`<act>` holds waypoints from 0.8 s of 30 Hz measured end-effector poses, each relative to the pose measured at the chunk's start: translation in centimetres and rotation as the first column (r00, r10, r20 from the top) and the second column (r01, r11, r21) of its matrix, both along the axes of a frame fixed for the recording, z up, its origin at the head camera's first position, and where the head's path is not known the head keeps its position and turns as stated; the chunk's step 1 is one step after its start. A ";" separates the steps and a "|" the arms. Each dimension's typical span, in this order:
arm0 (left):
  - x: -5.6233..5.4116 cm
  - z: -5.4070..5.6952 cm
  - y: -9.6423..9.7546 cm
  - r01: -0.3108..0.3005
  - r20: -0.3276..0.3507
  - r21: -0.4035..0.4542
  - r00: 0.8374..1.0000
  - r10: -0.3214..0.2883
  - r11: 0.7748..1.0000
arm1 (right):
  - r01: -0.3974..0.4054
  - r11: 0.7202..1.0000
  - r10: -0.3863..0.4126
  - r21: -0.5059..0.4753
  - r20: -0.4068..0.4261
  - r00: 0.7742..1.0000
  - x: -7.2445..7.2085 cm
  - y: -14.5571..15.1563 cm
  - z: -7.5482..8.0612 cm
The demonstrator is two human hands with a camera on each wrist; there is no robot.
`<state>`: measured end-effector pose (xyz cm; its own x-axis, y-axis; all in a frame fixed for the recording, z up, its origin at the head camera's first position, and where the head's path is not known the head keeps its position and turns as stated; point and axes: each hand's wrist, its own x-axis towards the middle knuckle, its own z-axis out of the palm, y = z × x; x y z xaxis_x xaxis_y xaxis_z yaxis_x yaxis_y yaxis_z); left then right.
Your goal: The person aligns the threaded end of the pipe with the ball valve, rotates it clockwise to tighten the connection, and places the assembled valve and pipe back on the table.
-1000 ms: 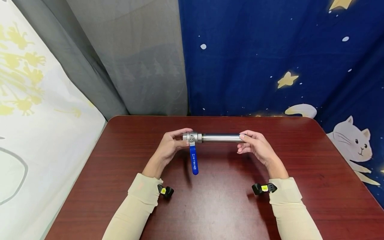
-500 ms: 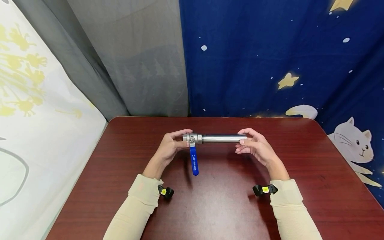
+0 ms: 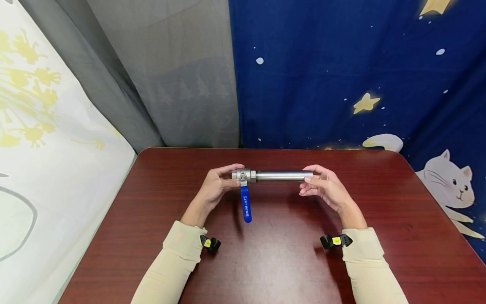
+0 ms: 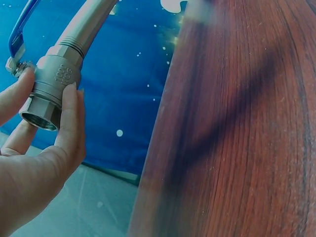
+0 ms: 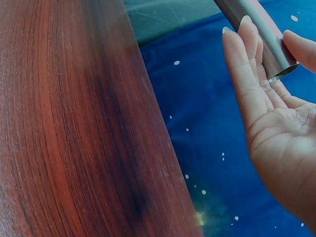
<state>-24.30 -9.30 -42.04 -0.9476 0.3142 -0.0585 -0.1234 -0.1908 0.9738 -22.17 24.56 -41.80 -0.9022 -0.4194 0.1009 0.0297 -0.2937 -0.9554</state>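
A steel ball valve [image 3: 246, 174] with a blue lever handle [image 3: 246, 204] is held level above the table. My left hand [image 3: 213, 188] grips the valve body, thumb on the near side by the handle and fingers on the far side. In the left wrist view, the open hex end of the valve [image 4: 43, 112] faces down and threads show where the pipe [image 4: 88, 24] enters its other end. That steel pipe [image 3: 282, 175] runs to the right. At its free end my right hand [image 3: 327, 188] pinches it between thumb and fingers; the hollow pipe mouth [image 5: 283, 72] shows in the right wrist view.
The reddish-brown wooden table [image 3: 273, 261] extends beneath both hands, its far edge just beyond them. A blue curtain [image 3: 311, 76] and a grey curtain [image 3: 182, 76] hang behind it. White patterned cloth [image 3: 57, 177] borders the left side. A small black camera sits on each wrist.
The right thumb and fingers have shifted their hold around the pipe's end, uncovering its tip. The left hand and the valve stay nearly where they were.
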 end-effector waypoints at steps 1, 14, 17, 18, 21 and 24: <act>0.0 0.0 0.0 0.001 -0.001 0.001 1.000 -0.001 1.000 | 0.000 1.000 0.000 -0.001 0.004 1.000 0.0 0.0 0.0; 0.0 0.0 0.1 0.001 0.000 0.017 1.000 -0.001 1.000 | 0.028 0.999 -0.029 0.033 0.025 0.999 0.1 0.1 0.3; 0.0 0.0 0.1 0.002 -0.005 0.014 1.000 -0.002 1.000 | 0.052 0.997 -0.053 0.050 0.025 0.998 0.1 0.0 0.4; 0.0 0.0 0.1 0.001 -0.004 0.013 1.000 -0.001 1.000 | 0.060 0.997 -0.062 0.055 0.028 0.998 0.1 0.0 0.4; 0.0 0.0 0.1 0.000 0.000 0.010 1.000 0.000 1.000 | 0.083 0.994 -0.086 0.074 0.031 0.996 0.2 0.0 0.4; 0.0 -0.1 0.1 0.000 0.005 0.008 1.000 0.000 1.000 | 0.098 0.991 -0.102 0.090 0.034 0.994 0.3 0.0 0.4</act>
